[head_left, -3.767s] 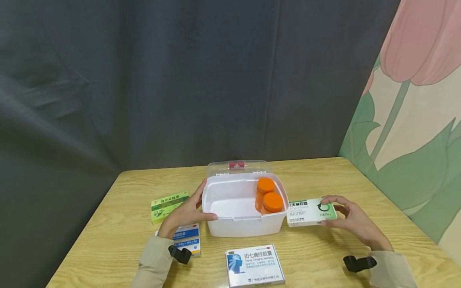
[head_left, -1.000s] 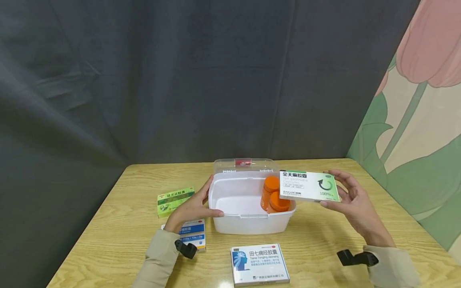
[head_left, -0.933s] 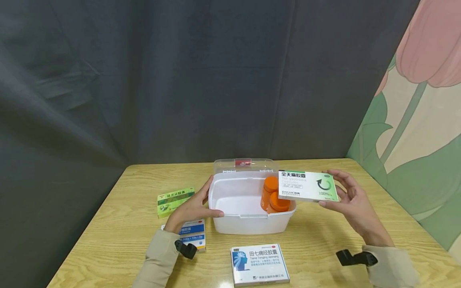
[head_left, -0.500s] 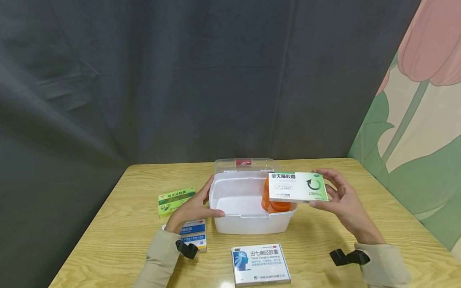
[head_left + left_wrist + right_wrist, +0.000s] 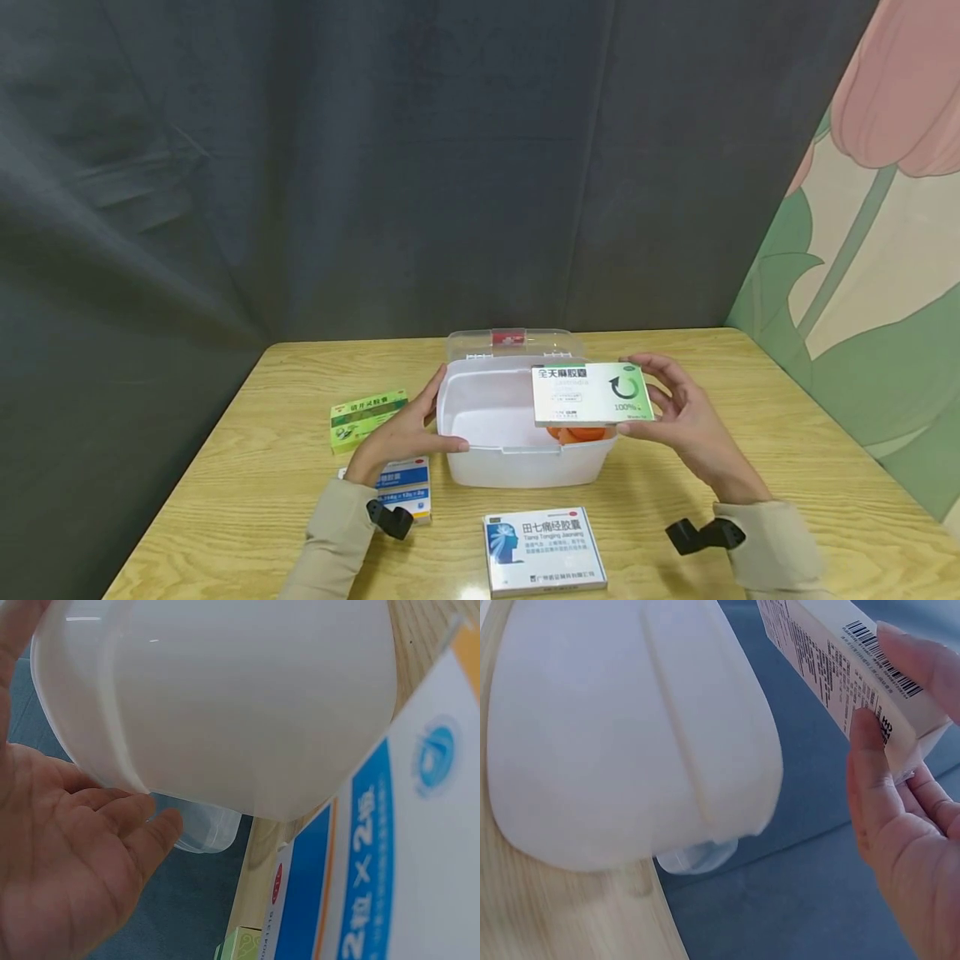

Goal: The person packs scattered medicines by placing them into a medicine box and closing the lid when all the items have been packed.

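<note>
A white plastic first-aid box (image 5: 517, 468) stands on the table with its clear lid (image 5: 555, 342) swung back. My left hand (image 5: 397, 433) grips its left end, thumb over the front rim and fingers along the side. My right hand (image 5: 686, 421) pinches a white and green medicine box (image 5: 588, 396) by its right end, thumb below and fingers above. That carton is held above the first-aid box's right half. Behind it, mostly hidden, are orange-capped bottles (image 5: 581, 434) inside. In the right wrist view the carton (image 5: 847, 682) is clear of the first-aid box (image 5: 630, 735).
A green medicine box (image 5: 363, 421) lies left of the first-aid box. Partly under my left wrist is a blue and white medicine box (image 5: 405, 492). Another white medicine box with a blue head picture (image 5: 543, 550) lies at the front of the wooden table (image 5: 247, 467). A dark curtain hangs behind.
My right hand has lifted the white and green medicine box off the table and carried it left over the first-aid box, covering most of the orange bottles. My left hand stays on the box.
</note>
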A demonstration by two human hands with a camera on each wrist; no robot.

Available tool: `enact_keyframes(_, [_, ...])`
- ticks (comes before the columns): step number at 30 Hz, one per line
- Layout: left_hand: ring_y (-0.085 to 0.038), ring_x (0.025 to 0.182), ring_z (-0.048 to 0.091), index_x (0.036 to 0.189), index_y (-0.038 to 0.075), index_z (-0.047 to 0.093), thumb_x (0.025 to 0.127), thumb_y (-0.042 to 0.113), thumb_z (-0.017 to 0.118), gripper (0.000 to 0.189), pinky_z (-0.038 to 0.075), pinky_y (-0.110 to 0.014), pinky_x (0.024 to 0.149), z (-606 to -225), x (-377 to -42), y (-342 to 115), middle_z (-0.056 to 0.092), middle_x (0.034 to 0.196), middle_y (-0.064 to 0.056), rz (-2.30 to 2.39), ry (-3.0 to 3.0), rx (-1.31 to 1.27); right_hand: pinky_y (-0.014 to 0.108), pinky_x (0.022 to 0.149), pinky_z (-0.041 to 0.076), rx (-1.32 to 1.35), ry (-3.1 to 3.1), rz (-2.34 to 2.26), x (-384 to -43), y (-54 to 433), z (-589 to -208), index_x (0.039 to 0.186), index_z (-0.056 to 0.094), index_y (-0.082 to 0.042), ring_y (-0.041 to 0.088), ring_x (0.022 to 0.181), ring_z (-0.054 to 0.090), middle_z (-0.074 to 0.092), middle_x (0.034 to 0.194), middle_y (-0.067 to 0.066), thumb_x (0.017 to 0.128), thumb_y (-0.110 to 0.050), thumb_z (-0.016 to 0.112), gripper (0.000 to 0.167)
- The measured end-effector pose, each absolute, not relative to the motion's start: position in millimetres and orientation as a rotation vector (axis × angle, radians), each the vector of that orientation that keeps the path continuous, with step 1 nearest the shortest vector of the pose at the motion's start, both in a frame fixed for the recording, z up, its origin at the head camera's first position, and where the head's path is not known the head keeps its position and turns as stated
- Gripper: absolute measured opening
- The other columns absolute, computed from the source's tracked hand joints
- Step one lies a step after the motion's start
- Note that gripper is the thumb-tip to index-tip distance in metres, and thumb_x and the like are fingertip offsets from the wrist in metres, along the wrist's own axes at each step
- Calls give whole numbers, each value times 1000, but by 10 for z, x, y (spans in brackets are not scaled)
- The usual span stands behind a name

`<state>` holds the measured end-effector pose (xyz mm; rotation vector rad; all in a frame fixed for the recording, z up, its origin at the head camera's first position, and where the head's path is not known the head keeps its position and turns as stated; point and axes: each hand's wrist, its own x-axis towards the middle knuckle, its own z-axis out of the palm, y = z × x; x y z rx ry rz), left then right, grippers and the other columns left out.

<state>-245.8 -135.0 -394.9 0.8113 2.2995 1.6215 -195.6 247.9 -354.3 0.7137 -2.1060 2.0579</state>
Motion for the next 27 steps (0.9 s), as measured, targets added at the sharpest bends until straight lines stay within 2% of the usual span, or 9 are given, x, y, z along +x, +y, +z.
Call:
enact_keyframes(11, [-31, 141, 25, 157, 20, 0, 79, 30, 82, 114, 29, -49, 110, -3974, -2472, -1351, 14, 159, -9, 1626, 2310, 793, 28, 88, 52, 678, -2186, 2055, -2013, 2269, -3561, 141, 37, -4, 17, 117, 51, 35, 144, 13, 73, 14, 77, 81])
enact_keyframes(20, [-32, 139, 28, 157, 21, 1, 80, 23, 82, 112, 32, -48, 108, -3954, -2453, -1325, 18, 158, -9, 1624, 2309, 730, 30, 89, 52, 639, -2272, 2037, -2077, 2143, -3543, 141, 37, -6, 18, 118, 52, 35, 144, 12, 74, 7, 80, 81])
enact_keyframes(27, [-31, 141, 26, 157, 22, 1, 79, 23, 82, 113, 32, -46, 108, -3943, -2445, -1321, 15, 159, -9, 1618, 2319, 706, 29, 90, 51, 593, -2318, 2055, -2121, 2002, -3533, 141, 38, -7, 21, 118, 52, 38, 140, 11, 74, 2, 82, 81])
